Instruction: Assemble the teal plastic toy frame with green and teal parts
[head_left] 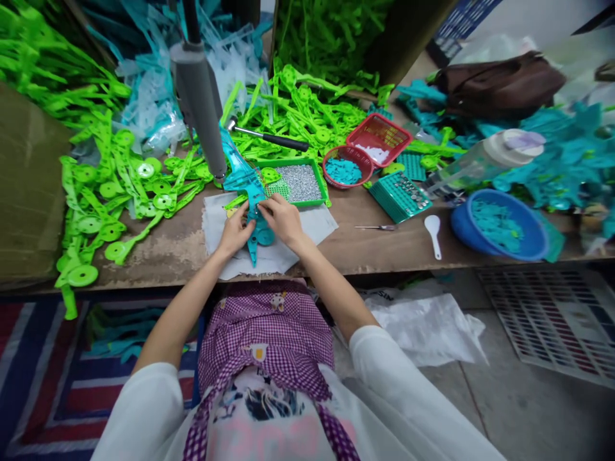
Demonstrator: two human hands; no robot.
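Note:
A long turquoise plastic part [254, 246] with rounded discs lies on a grey cloth [288, 259] at the table's front edge. My left hand [235, 232] grips its left side, thumb and fingers closed on it. From the right, my right hand [282, 219] has its fingers bent together over the part's middle; any small piece under the fingertips is hidden. Just behind the part is a green tray [317, 202] of small silvery metal pieces. A hammer [283, 141] with a black handle lies farther back, on lime-green plastic parts [307, 105].
Lime-green parts [134, 173] pile up at left, near a grey tool arm [199, 102] hanging over the table. To the right are a red basket [348, 176], a teal block [398, 195], a screwdriver [375, 227], a white spoon [433, 234] and a blue bowl [461, 224].

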